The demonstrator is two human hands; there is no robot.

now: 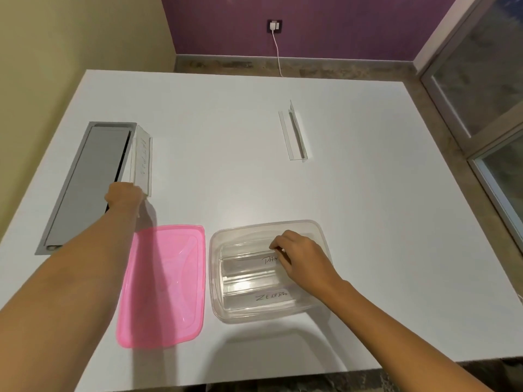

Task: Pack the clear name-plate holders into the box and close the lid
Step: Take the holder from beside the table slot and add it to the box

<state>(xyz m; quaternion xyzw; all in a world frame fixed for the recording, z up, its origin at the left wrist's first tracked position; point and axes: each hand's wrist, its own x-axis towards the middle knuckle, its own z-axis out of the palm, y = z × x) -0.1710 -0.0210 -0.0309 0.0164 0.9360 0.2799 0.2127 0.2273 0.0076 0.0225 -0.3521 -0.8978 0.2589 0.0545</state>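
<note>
A clear plastic box (216, 278) stands near the front of the white table. Two clear name-plate holders lie inside it, one with a handwritten label (249, 263) and one reading "ZEBRA" (254, 299). My right hand (300, 256) reaches into the box, fingers closed on the upper holder's right end. The pink lid (164, 287) lies flat to the left of the box. My left hand (124, 195) grips the near end of a third labelled holder (143, 159) at the left. A fourth holder (294, 134) rests alone further back on the right.
A grey cable-tray flap (85, 182) is set into the table (226, 171) at the left, just beside the holder in my left hand. A white charger cable (278, 52) hangs from a wall socket beyond the far edge. A window frame runs along the right.
</note>
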